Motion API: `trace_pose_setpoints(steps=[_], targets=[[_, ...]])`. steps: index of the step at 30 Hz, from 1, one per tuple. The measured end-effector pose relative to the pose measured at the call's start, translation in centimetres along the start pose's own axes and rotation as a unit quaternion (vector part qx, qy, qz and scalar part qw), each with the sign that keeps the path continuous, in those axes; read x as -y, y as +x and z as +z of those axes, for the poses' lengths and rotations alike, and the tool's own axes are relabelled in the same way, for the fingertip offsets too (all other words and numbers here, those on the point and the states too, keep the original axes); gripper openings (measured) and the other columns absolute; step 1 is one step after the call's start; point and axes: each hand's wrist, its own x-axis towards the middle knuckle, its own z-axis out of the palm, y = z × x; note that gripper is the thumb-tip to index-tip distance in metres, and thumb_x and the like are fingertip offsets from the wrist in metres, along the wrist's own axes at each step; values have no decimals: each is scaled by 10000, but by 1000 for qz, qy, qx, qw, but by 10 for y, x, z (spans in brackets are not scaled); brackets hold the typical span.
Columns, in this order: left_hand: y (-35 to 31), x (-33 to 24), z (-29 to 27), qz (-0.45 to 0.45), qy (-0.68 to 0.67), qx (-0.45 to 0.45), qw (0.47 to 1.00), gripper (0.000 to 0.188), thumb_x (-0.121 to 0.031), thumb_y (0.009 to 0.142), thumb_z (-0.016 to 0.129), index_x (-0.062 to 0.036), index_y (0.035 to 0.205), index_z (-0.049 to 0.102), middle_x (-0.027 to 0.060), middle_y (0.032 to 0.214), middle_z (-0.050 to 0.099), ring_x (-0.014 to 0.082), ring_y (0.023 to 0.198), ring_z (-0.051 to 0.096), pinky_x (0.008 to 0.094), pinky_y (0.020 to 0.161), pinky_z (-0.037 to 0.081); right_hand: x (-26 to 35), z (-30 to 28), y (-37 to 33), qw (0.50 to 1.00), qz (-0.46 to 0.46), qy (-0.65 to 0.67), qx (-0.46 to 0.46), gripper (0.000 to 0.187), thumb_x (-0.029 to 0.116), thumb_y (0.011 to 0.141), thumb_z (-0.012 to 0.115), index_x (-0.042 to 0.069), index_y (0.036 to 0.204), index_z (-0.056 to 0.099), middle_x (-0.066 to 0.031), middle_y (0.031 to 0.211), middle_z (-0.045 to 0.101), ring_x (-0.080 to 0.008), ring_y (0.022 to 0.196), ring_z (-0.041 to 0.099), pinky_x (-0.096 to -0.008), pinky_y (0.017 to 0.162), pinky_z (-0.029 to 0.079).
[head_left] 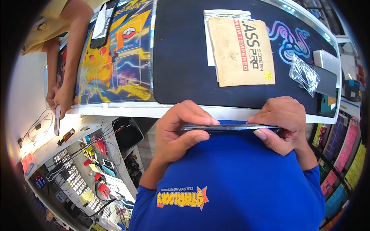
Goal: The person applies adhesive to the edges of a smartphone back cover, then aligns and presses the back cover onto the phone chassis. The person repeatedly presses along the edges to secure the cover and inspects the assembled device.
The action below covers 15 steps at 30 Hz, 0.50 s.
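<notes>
A thin dark smartphone is held edge-on in front of my blue shirt, just short of the table's near edge. My left hand pinches its left end, thumb below and fingers above. At the other end my right hand grips it the same way, thumb under the edge and fingers curled over the top. The phone's long side faces up to me, so its screen and back are hidden. Beyond the hands, a tan cardboard envelope with printing lies over a white sheet on the dark mat.
A clear plastic wrapper, a dark flat piece and a white box lie at the mat's right. On the left, another person's hands hold a phone beside a colourful cartoon mat. Cables and tools fill the lower-left bench.
</notes>
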Motion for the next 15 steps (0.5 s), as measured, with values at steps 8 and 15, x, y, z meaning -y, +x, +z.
trace_pose_setpoints(steps=[8,15], targets=[[0,-4,5,-23,6,-36,999,133,5,890,737,14,1003,667,151,998,679,207,948,689,313,866,544,3,-3,2,998,58,15,21,178,103,717,764,9,867,778,-115,717,715,-237,618,689,-313,563,504],[12,-20,11,-68,135,13,988,174,-16,850,784,3,997,692,126,968,674,178,899,672,289,829,524,11,5,11,995,89,39,9,120,105,774,838,41,848,769,-87,702,685,-229,592,647,-321,540,464]])
